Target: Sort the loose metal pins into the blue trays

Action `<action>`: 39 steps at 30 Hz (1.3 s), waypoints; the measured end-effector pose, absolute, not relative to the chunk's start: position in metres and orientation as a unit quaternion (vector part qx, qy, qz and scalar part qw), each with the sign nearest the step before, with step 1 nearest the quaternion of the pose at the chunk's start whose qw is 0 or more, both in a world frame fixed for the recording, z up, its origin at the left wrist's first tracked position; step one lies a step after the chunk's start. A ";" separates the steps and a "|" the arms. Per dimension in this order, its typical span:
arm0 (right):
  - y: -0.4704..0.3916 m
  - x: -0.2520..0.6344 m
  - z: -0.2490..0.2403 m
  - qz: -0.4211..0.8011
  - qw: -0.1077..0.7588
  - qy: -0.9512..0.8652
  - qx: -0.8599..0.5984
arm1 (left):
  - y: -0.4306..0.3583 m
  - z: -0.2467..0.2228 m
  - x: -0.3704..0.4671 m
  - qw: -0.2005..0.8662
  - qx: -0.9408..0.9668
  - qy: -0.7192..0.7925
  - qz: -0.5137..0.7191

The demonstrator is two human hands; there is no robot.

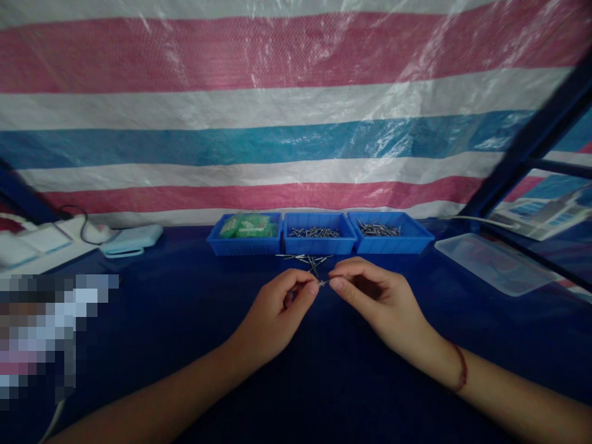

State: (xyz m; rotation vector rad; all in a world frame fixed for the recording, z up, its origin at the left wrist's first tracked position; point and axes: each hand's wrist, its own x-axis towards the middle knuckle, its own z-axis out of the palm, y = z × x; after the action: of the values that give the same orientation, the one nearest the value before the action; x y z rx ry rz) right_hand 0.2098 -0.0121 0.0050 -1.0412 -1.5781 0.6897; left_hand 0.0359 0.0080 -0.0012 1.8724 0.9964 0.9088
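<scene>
My left hand (pixel 275 314) and my right hand (pixel 386 299) meet above the dark blue table, both closed in a fingertip pinch. Between the fingertips shows a small, thin metal piece (pixel 323 283), shiny and pin-like; its exact kind is too small to make out. Just beyond the fingers lies a loose heap of slender metal pins (pixel 305 259). Behind it stand a blue bin (pixel 319 245) with short metal pieces in the middle, another blue bin (pixel 393 243) with similar pieces on the right, and a third blue bin (pixel 245 246) holding green plastic bags (pixel 250 226) on the left.
A clear plastic lid (pixel 494 262) lies at the right. At the left are a light blue case-like object (pixel 132 239), a white power strip (pixel 41 243) and a cable. A striped plastic sheet (pixel 277 142) hangs behind the table (pixel 296 394), with a dark metal frame (pixel 522 142) at the right.
</scene>
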 end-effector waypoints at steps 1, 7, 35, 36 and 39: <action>-0.012 0.210 0.005 0.288 0.537 -0.664 -0.435 | 0.008 -0.002 0.036 0.408 0.746 0.388 0.356; -0.015 0.209 0.003 0.280 0.521 -0.684 -0.428 | 0.008 -0.004 0.035 0.400 0.764 0.355 0.360; -0.013 0.210 -0.002 0.254 0.491 -0.713 -0.431 | 0.007 -0.004 0.034 0.326 0.759 0.357 0.437; -0.012 0.210 -0.002 0.253 0.486 -0.715 -0.434 | 0.007 -0.004 0.034 0.323 0.759 0.358 0.438; -0.012 0.209 -0.002 0.245 0.470 -0.727 -0.436 | 0.007 -0.003 0.035 0.316 0.761 0.362 0.435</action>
State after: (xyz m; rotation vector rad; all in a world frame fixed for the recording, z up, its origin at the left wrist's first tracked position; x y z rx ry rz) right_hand 0.2085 -0.0121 -0.0024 -1.0684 -1.7823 0.5995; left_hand 0.0346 0.0067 -0.0025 2.0052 0.9534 1.1460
